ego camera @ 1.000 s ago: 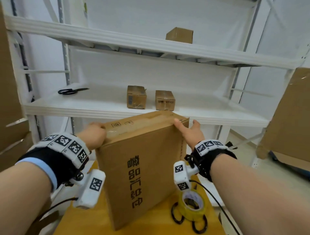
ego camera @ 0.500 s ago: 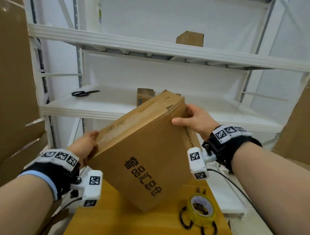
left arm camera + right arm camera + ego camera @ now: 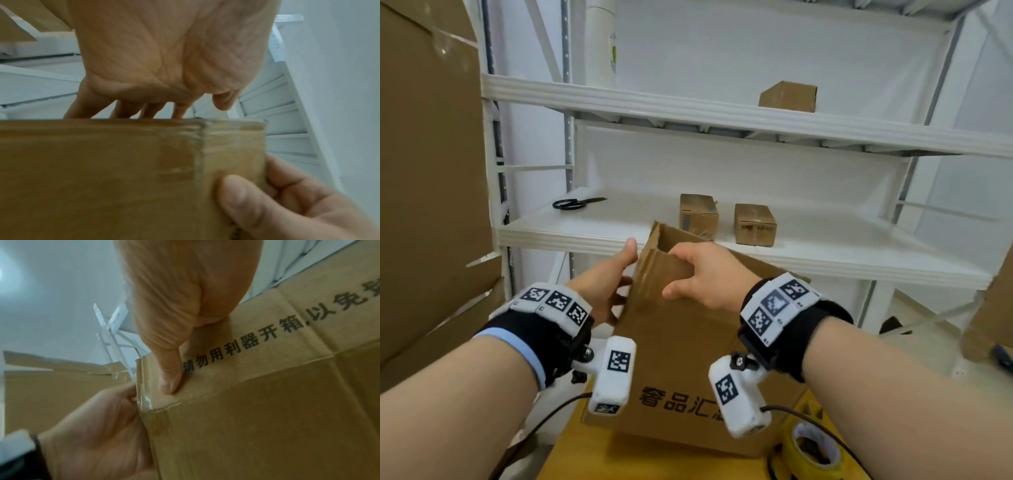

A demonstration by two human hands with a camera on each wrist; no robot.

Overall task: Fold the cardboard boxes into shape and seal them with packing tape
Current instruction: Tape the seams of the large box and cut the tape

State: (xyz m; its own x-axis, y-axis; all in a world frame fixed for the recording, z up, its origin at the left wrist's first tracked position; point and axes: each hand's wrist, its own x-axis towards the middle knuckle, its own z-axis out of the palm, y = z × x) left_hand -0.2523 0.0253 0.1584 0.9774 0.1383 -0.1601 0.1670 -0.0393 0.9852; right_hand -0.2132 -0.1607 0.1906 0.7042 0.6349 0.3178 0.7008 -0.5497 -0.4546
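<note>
The cardboard box (image 3: 681, 370) stands on the yellow table (image 3: 592, 459), tipped so that its printed side faces the person and its open end with an upright flap (image 3: 654, 253) points up toward the shelving. A strip of clear tape runs over one of its corners in the right wrist view. The left hand (image 3: 602, 291) holds the box's left edge, its thumb up by the flap and its fingers against the side wall; in the left wrist view those fingers reach over the far edge of the cardboard. The right hand (image 3: 705, 277) grips the top of the near wall, fingers curled over the rim into the opening and thumb pressed flat on the outer face. A roll of yellow packing tape (image 3: 813, 452) lies on the table at the box's lower right, just beside it. Behind stands a white shelf unit (image 3: 825, 253): on its middle shelf lie black scissors (image 3: 575, 203) at the left and two small sealed cartons (image 3: 726, 221) near the centre, and another small carton (image 3: 788, 96) sits on the shelf above. Large cardboard sheets (image 3: 431, 171) lean at the left.
</note>
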